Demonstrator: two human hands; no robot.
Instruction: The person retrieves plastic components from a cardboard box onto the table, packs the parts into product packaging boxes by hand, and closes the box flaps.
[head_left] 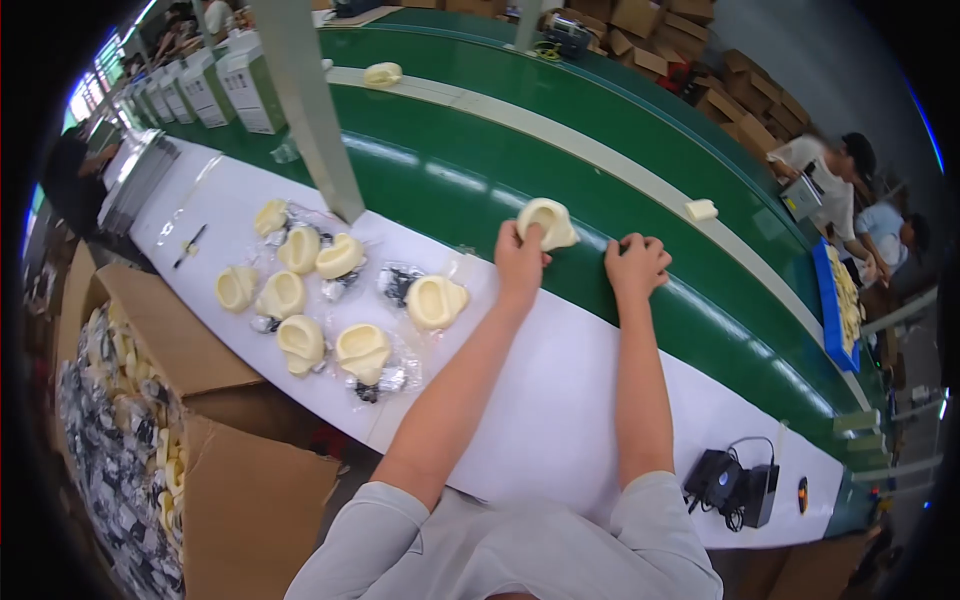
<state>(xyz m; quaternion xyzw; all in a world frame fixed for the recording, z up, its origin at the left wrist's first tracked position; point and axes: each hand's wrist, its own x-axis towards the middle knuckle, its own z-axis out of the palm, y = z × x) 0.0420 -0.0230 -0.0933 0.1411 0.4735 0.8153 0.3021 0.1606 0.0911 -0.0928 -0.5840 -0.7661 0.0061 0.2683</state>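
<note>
left hand (520,262): pinches cream part (550,216) over green belt (450,172), past table (545,400)'s far edge | right hand (637,268): half-curled nearby, can't tell grip | firm rim hold likely prevents slips

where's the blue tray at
In the head view, the blue tray holding cream parts sits far right, beyond the right hand, near the person in a white shirt.

Eight cream pieces (437,302) on white tabletop (540,400), one piece (552,222) in left hand (519,264)

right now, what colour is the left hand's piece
The piece is cream, best in head view.
</note>
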